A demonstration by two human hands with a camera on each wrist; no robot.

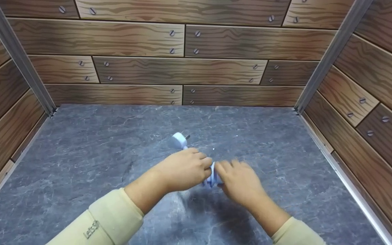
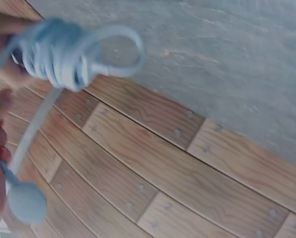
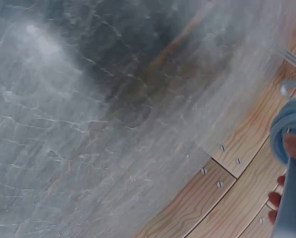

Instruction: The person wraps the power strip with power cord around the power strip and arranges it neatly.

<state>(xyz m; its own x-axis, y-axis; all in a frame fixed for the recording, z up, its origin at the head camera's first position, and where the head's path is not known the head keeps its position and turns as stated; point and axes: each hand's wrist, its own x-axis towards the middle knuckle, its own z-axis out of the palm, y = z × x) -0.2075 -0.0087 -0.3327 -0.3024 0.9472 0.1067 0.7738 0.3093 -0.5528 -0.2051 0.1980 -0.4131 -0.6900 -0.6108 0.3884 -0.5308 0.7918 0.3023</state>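
A pale blue-white power cord is held between both hands, much of it wound in a tight coil (image 2: 61, 54). My left hand (image 1: 182, 170) curls its fingers round the cord close to the plug (image 1: 178, 140), whose metal prongs stick out beyond that hand in the head view. My right hand (image 1: 240, 183) grips a flat pale body (image 3: 293, 203) at the coil, thumb across it in the right wrist view. A loop of cord (image 2: 139, 49) stands out from the coil's end. The hands are close together, above the table, and hide part of the coil in the head view.
The grey marbled table (image 1: 90, 153) lies under both hands. Wood-patterned panels (image 1: 138, 69) stand at the back and sides, with metal posts (image 1: 328, 56) at the back corners. Tiny white specks (image 1: 213, 148) show on the table beyond the hands.
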